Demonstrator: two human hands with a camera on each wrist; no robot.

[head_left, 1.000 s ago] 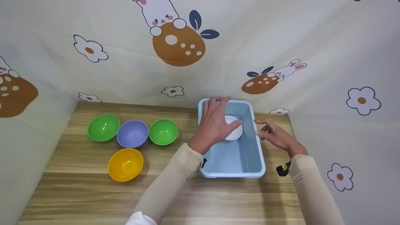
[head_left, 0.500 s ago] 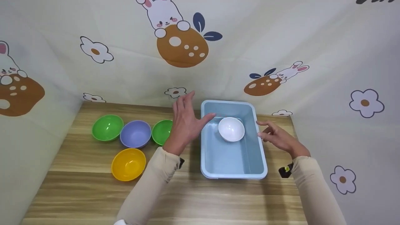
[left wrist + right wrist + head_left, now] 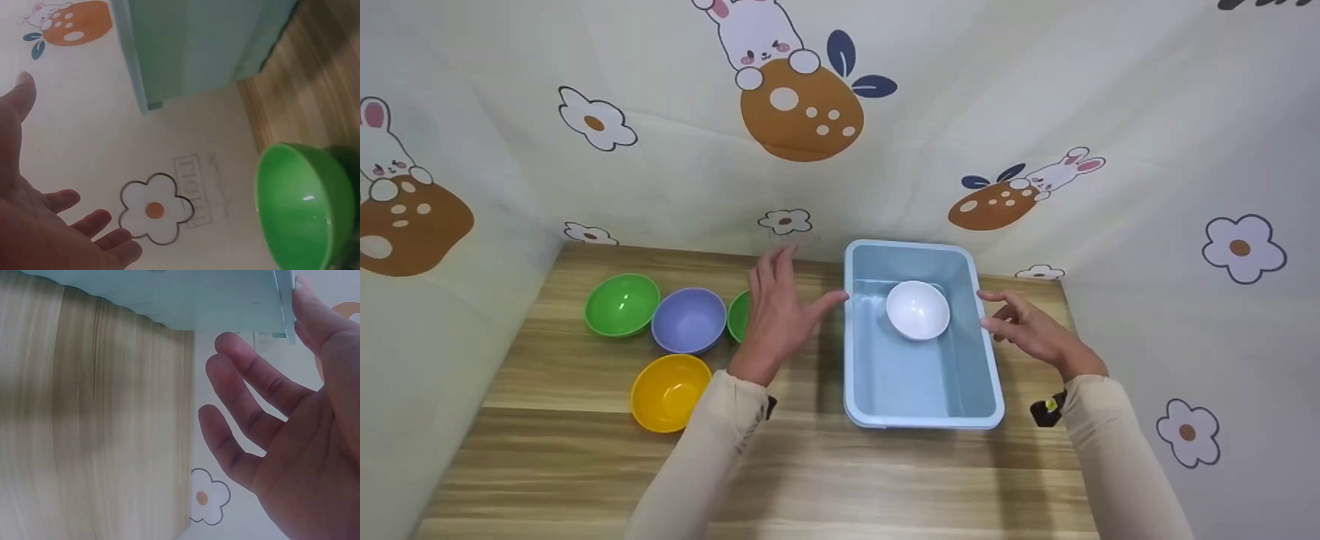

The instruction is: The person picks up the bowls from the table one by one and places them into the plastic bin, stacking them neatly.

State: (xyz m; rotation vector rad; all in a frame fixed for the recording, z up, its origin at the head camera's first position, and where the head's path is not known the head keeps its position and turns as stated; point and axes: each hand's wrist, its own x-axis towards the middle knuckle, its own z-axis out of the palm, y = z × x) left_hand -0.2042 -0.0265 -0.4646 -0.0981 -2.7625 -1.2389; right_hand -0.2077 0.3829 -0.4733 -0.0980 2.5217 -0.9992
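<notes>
A white bowl sits inside the light blue plastic basin, toward its far end. My left hand holds nothing; its fingers are spread above the right-hand green bowl, which it partly covers in the head view. That same bowl shows whole-mouthed at the right of the left wrist view, apart from the hand. At the basin's right side, my right hand touches the rim with thumb and forefinger. Its other fingers extend loosely below the rim in the right wrist view.
Left on the wooden table stand another green bowl, a purple bowl and a yellow bowl. A printed cloth with rabbits and flowers hangs behind and at both sides.
My left hand has left the white bowl in the basin and moved left, over the basin's rim to the right-hand green bowl. The right hand has stayed at the rim.
</notes>
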